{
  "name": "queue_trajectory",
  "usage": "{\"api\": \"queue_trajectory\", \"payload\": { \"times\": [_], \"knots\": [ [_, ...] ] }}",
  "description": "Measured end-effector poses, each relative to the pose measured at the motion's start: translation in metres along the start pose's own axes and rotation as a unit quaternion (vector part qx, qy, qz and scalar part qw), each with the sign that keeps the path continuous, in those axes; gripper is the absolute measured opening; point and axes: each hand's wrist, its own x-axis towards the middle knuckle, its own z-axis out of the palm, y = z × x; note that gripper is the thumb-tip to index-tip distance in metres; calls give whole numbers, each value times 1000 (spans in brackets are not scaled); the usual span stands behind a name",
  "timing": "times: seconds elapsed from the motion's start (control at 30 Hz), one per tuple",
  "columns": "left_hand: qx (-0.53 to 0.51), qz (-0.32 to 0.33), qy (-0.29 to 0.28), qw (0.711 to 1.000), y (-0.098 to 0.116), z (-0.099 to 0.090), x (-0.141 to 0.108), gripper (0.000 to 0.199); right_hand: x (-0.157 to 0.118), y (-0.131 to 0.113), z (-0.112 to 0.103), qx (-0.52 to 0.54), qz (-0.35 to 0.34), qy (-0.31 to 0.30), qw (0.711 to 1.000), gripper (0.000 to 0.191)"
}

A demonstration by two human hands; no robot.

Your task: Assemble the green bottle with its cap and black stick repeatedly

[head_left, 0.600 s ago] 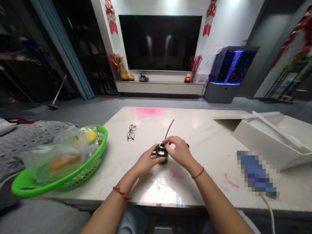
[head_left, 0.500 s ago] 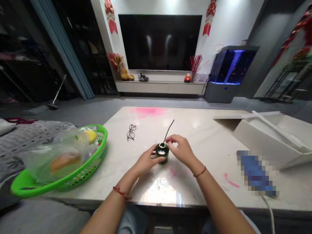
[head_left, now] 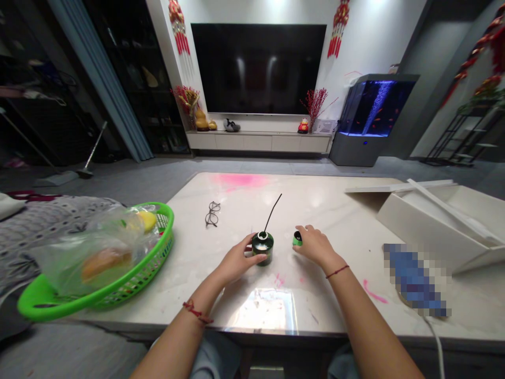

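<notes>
A small dark green glass bottle with a pale ring round its open mouth stands upright on the table. From its mouth a thin black stick rises, leaning right. My left hand is closed round the bottle, thumb in front and fingers mostly hidden behind. To the right of the bottle, my right hand grips a small green cap between thumb and fingers. The cap is tipped so that its dark inside shows. Whether it touches the tabletop I cannot tell.
Eyeglasses lie on the white table beyond the bottle. At left is a green basket with bagged food. On the right stand an open white box and a blurred-out blue object with a cable.
My right hand has moved right, away from the bottle's mouth, and the green cap now shows in its fingers. My left hand, the bottle and the stick have stayed put.
</notes>
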Motion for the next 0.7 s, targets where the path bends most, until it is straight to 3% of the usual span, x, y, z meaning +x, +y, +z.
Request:
{"api": "queue_trajectory", "payload": {
  "times": [0.13, 0.37, 0.53, 0.7],
  "knots": [
    [-2, 2, 1, 1000, -2, 0, 0, 72, 1, 2, 4, -7, 1, -37, 999, 46],
    [-11, 8, 1, 1000, -4, 0, 1, 70, 4, -4, 1, 40, -22, -8, 999, 28],
    [-15, 6, 0, 1000, -4, 0, 1, 71, 2, -10, -4, 101, -24, 33, 994, 28],
    [-21, 15, -1, 1000, -4, 0, 1, 70, 0, -11, -5, 98, -30, 18, 995, 30]
  ]
}}
